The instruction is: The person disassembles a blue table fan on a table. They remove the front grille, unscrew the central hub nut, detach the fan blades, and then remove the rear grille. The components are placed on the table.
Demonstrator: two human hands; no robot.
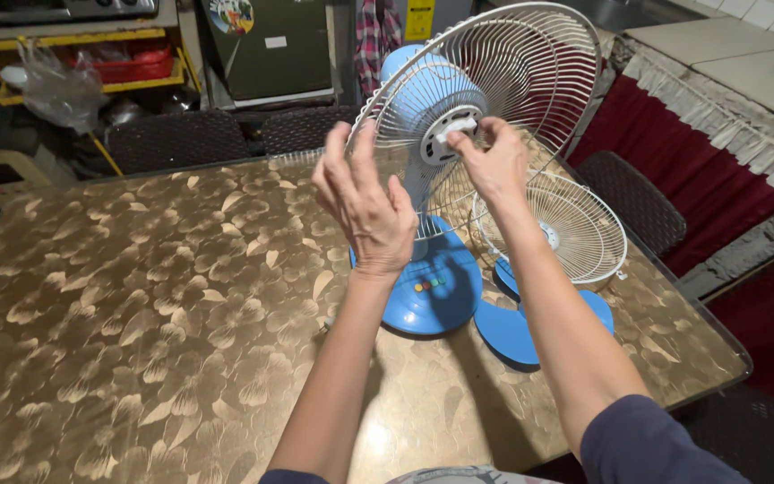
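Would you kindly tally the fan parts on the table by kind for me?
Fan stand with motor: 1
Wire grilles: 2, rear on the motor, front lying flat
Blue blade set: 1
Total: 4

Upright blue fan [432, 287], bladeless, rear wire guard [494, 81] seemingly attached.

Table: glossy gold flower-patterned top [136, 296]
Chairs: dark woven backs [176, 139] behind it
Shelf: yellow [91, 63], at back left
Right: red curtain [674, 152]
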